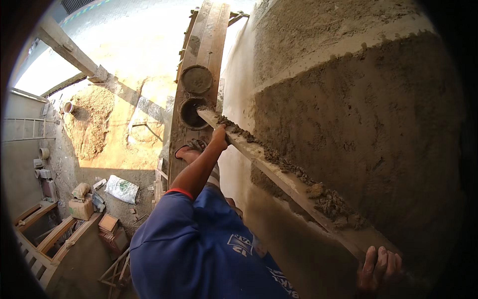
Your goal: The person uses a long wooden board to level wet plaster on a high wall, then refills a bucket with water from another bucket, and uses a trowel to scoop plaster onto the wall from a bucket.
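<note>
I'm watching the left hand (219,137) gripping a long board (298,194) tightly, the right hand (380,266) curling closed over its other end. Mortar (328,200) is lying between both grips; a bucket (184,113) is standing just beyond the left.

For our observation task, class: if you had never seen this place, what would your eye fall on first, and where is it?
The long board strikes first, slanting from upper middle to lower right, topped with mortar-like clumps; the left hand grips its upper part, the right hand its lower end. Next come two round buckets on wooden planks, top middle, and bright sunlit ground to the left.
</note>
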A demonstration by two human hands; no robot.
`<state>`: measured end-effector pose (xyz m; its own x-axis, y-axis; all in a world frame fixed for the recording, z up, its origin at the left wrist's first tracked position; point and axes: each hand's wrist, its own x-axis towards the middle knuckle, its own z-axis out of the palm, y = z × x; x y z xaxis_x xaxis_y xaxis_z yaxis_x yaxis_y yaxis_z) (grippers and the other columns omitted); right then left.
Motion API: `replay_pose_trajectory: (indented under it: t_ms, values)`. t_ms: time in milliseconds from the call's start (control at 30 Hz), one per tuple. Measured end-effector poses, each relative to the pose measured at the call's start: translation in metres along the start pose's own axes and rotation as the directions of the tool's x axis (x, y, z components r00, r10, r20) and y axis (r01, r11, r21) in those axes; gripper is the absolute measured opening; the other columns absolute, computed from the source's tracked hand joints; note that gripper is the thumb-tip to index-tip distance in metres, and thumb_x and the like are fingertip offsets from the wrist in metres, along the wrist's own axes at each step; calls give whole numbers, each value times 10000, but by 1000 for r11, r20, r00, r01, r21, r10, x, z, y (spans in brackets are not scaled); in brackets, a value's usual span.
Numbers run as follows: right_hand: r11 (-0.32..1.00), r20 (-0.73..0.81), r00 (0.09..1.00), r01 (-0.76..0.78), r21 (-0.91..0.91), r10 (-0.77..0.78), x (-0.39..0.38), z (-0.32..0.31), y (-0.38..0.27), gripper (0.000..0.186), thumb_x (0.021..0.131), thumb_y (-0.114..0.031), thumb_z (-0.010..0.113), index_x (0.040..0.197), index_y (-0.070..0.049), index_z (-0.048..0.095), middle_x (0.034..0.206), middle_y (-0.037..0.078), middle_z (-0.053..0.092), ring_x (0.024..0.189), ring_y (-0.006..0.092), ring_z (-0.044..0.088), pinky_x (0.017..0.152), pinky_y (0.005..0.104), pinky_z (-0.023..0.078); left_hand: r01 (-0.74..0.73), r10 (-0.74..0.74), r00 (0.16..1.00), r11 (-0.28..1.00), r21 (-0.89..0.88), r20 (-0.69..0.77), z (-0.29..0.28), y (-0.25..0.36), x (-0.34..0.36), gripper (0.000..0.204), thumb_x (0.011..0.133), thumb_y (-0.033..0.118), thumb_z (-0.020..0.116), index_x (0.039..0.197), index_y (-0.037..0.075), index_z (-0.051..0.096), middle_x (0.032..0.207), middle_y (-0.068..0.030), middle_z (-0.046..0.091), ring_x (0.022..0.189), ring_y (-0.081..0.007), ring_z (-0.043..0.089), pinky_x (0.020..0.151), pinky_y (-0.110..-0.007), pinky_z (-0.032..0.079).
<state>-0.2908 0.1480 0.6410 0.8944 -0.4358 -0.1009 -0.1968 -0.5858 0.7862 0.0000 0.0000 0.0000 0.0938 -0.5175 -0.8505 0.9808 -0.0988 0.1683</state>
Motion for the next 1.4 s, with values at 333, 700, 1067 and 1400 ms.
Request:
replay_pose_trajectory:
  t_ms: [333, 700, 1067, 1400]
  values:
    - [935, -136, 946, 313, 164, -293, 278, 90, -114, 228, 871, -171, 579, 991, -15, 692, 929, 88, 625, 951, 221, 542, 820, 382, 429, -2, 35, 998, 817, -577, 47, -52, 29, 94, 354, 910, 284, 562, 1178, 54, 535, 1135, -132, 593, 969, -303, 612, 857, -471, 522]
    - [906, -149, 923, 379, 191, -355, 324, 61, -110, 320, 808, -167, 559, 1059, -1, 669, 998, 107, 636, 973, 243, 548, 830, 414, 414, -74, 41, 995, 912, -403, -89, -29, 67, 78, 587, 917, 540, 491, 1261, 64, 504, 1194, -115, 596, 1045, -290, 589, 967, -437, 459]
    - [894, -238, 913, 385, 229, -332, 340, 57, -118, 216, 827, -158, 562, 964, -37, 677, 913, 95, 636, 942, 237, 551, 819, 391, 409, -847, 562, 427, 524, 94, 708, 66, 166, -215, 759, 980, 584, 269, 1460, -4, 300, 1519, -207, 277, 1429, -316, 219, 1164, -392, 128]
    - [832, -249, 858, 503, 234, -449, 344, 39, -125, 148, 838, -176, 566, 916, -87, 656, 868, 140, 639, 896, 259, 566, 766, 391, 417, -978, 97, 178, 129, 165, 979, 47, 172, -252, 760, 925, 692, 126, 1412, 215, 463, 1590, -149, 29, 1431, -447, -77, 1139, -577, -14]
